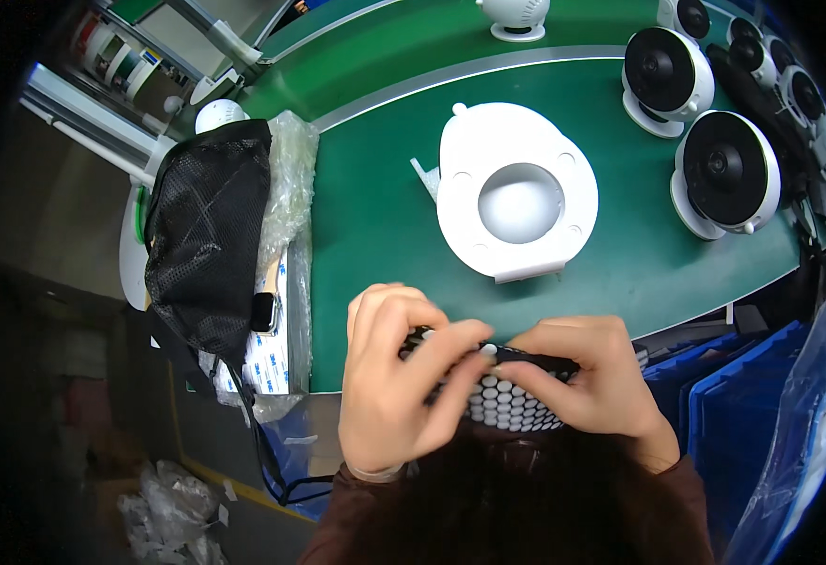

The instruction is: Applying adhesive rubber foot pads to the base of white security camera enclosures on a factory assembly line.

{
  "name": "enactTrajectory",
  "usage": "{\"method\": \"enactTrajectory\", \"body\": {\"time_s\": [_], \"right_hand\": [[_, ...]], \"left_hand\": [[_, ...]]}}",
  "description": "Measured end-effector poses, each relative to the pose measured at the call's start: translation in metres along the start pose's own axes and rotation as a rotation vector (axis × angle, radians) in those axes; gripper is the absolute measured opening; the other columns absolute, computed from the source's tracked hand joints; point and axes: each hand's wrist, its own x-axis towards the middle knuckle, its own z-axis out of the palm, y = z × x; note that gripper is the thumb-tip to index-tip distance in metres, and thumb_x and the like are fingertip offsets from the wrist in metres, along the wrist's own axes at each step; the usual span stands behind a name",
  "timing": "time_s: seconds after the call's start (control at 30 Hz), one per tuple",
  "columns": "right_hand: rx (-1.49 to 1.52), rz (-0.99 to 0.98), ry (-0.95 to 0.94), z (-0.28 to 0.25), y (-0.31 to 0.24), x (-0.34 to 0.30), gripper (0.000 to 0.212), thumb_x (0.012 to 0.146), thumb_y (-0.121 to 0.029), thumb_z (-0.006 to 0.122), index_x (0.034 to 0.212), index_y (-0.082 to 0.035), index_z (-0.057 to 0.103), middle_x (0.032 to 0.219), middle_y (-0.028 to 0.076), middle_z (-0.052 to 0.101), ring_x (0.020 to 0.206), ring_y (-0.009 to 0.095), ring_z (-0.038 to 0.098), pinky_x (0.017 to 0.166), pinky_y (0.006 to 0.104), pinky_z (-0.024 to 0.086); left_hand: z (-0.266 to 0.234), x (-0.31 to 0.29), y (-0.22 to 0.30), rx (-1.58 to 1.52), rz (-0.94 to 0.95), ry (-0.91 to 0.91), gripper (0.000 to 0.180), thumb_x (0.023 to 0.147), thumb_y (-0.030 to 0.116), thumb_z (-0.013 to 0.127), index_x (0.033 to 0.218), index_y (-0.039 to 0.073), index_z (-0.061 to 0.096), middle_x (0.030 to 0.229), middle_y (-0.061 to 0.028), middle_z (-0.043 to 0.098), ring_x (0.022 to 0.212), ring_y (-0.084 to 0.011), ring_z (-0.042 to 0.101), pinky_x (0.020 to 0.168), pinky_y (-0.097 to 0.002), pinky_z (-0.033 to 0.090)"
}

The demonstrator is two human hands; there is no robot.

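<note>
Nearest me, just off the counter's (pixel 375 254) front edge, two hands are busy with a dark sheet of white round dots (pixel 512 405). The right hand (pixel 592 372) grips its right side, thumb over the top. The left hand (pixel 384 377) is curled at the upper edge, finger and thumb pinched together there; whether a loose dot sits between them, I can't tell. I'd judge the work to be at the lifting-off stage, since rows of dots are still on the sheet.

Past the sheet, mid-counter, a white unit (pixel 465 212) lies with its ring-shaped base up, neither hand on it. Its base has round spots, but I can't say whether any carry dots, so its share looks undone or unproven. Towards the counter's far right corner, white units with black round fronts (pixel 728 169) stand upright and look further along.

As for writing, blue lettering repeats over a white printed sheet (pixel 267 363) at the counter's near left corner, beside a black mesh bag (pixel 201 235) and crumpled bubble wrap (pixel 288 179). Farther off, I can make out no label on the white unit or the upright ones.
</note>
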Motion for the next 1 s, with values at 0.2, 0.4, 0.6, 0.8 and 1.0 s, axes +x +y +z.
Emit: {"method": "enactTrajectory", "body": {"time_s": [0.2,0.4,0.6,0.8,1.0], "right_hand": [[0.236,0.113,0.101,-0.001,-0.007,0.000,0.020,0.072,-0.005,0.069,0.090,-0.002,0.060,0.074,0.008,0.063,0.064,0.019,0.062,0.057,0.0268,0.047],[-0.117,-0.078,0.187,-0.006,-0.012,0.002,0.018,0.065,0.000,0.070,0.081,-0.006,0.064,0.075,0.006,0.061,0.065,0.022,0.060,0.058,0.0273,0.047],[-0.106,-0.086,0.246,-0.003,-0.016,0.000,0.016,0.062,0.000,0.071,0.075,-0.006,0.064,0.070,0.004,0.060,0.060,0.021,0.059,0.053,0.0273,0.046],[-0.131,-0.050,0.249,-0.004,-0.017,-0.003,0.015,0.062,-0.001,0.072,0.074,-0.006,0.064,0.067,0.005,0.060,0.059,0.020,0.059,0.051,0.0274,0.046],[-0.158,-0.077,0.241,-0.002,-0.021,-0.004,0.015,0.062,0.000,0.072,0.072,-0.006,0.062,0.070,0.005,0.060,0.060,0.021,0.059,0.051,0.0273,0.046]], "left_hand": [[0.014,0.003,-0.014,-0.519,-0.194,0.008,0.004,0.067,0.000,0.060,0.068,0.001,0.055,0.064,-0.0051,0.047,0.064,-0.0175,0.041,0.057,-0.0263,0.031],[0.020,0.004,-0.016,-0.576,-0.126,0.044,0.004,0.068,0.000,0.060,0.070,0.001,0.056,0.066,-0.0048,0.048,0.064,-0.0176,0.039,0.058,-0.0258,0.030],[0.018,0.006,-0.007,-0.392,-0.037,0.108,0.008,0.062,-0.003,0.061,0.068,0.003,0.059,0.064,-0.0031,0.047,0.063,-0.0172,0.038,0.055,-0.0262,0.029],[0.019,0.002,-0.007,-0.326,-0.002,0.129,0.012,0.059,-0.003,0.061,0.067,0.005,0.060,0.064,-0.0018,0.046,0.062,-0.0173,0.037,0.054,-0.0266,0.028],[0.019,0.002,-0.005,-0.256,0.011,0.159,0.013,0.058,-0.003,0.062,0.067,0.006,0.060,0.064,-0.0017,0.045,0.063,-0.0178,0.037,0.053,-0.0262,0.028]]}}
